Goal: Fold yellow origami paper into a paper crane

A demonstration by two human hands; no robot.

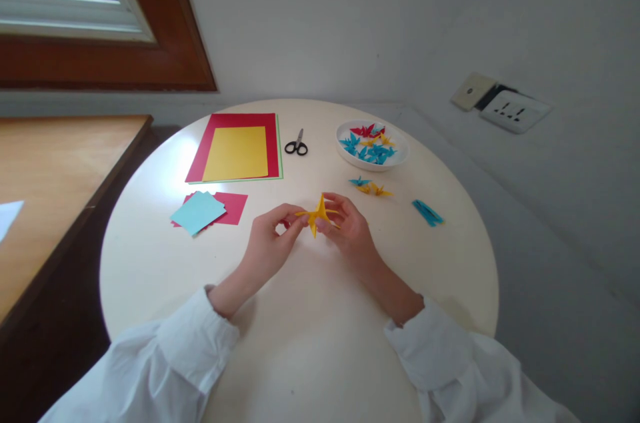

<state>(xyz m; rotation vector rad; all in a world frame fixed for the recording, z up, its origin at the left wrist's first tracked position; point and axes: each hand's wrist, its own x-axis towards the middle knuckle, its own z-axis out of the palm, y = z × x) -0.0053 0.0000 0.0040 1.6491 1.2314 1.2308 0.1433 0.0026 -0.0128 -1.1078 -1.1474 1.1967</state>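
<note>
Between my two hands, above the middle of the round table, is a yellow origami crane with its pointed parts spread out. My left hand pinches its left side between thumb and fingers. On the other side, my right hand grips it, thumb in front and fingers behind. Just beyond the right hand lie a small blue paper crane and small yellow paper cranes on the tabletop.
A white dish of red, blue and yellow cranes stands at the back right of the white table. Black-handled scissors lie near yellow paper on red sheets. Small paper squares are at left, folded blue strips at right.
</note>
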